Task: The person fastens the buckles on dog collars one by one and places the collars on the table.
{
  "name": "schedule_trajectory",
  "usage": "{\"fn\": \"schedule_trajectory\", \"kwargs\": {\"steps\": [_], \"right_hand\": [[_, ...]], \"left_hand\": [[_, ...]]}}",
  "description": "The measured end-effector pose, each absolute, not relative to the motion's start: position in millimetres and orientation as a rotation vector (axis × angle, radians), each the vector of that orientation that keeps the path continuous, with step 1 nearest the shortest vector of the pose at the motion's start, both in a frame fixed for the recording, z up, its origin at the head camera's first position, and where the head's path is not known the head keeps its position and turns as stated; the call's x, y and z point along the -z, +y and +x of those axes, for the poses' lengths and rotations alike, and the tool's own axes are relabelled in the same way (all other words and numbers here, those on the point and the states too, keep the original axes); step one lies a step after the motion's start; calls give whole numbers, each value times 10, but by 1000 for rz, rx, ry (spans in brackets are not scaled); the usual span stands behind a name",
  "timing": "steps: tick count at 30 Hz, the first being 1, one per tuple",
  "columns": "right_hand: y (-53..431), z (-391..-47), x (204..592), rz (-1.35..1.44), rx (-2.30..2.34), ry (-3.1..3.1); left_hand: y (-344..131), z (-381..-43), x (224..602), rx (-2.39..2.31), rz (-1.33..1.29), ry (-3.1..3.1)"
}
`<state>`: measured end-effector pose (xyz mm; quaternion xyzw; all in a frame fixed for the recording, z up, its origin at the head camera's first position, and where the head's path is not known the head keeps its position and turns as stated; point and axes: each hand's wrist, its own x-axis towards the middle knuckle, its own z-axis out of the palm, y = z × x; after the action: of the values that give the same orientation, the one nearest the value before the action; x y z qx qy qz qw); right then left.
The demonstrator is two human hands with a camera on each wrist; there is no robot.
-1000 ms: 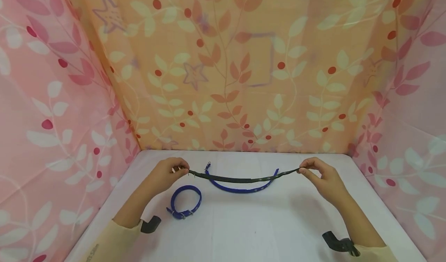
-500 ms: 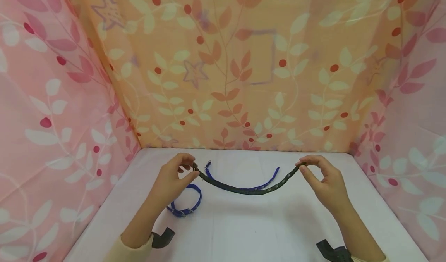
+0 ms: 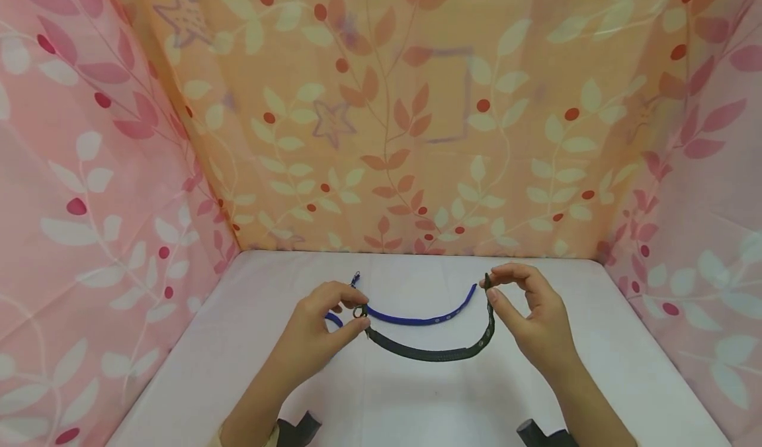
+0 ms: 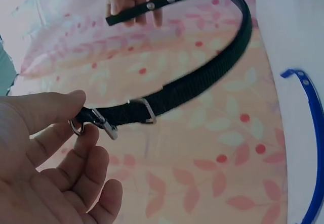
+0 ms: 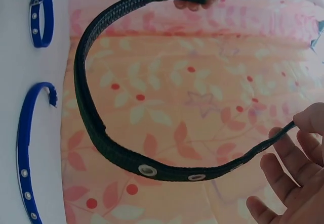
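A dark green collar [image 3: 428, 354] hangs in a downward curve between my two hands. My left hand [image 3: 324, 325] pinches its buckle end, where a metal ring, a buckle [image 4: 105, 125] and a rectangular metal loop [image 4: 147, 110] show in the left wrist view. The other end, lined with metal eyelets [image 5: 148, 170], is pinched between thumb and fingertips of my right hand [image 3: 530, 315]. Behind it an open blue collar [image 3: 411, 321] lies curved on the table. A second blue collar [image 5: 41, 16], buckled into a loop, is mostly hidden behind my left hand in the head view.
The white-covered table [image 3: 417, 407] is enclosed by a patterned orange back curtain [image 3: 393, 189] and pink side curtains [image 3: 107, 288]. Black wrist mounts [image 3: 300, 428] stick out from both wrists.
Both hands have moved inward, the left one further, so the dark green collar has gone from nearly straight to a deep sag. My left hand now covers most of the looped blue collar.
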<state>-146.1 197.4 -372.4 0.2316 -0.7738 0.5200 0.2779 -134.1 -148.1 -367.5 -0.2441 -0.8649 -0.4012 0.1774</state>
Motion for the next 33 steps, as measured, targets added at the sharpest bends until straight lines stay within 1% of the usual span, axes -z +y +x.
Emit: {"fn": "schedule_trajectory", "kwargs": {"steps": [7,12,18,21,33], "right_hand": [[1848,-1395,3724,794,-1320,-1991],[1727,-1353,3667,907,-1271,-1940],[1550,-1297,3554,1113,-1007,-1900],[1485,-1262,3536,1166,-882,-1896],[1302,-1317,3751,1209,-870,-1905]], "left_hand": [[-1424,-1150,3644,1145,-752,-2421],[-1395,-1085,3613,1170,-759,-2399],[-1302,-1116,3649,1370,-647,-2359],[-1280,-1157,3692,1424,-634,-2354],[-1276,-1271,3784,1521,-876,-2265]]}}
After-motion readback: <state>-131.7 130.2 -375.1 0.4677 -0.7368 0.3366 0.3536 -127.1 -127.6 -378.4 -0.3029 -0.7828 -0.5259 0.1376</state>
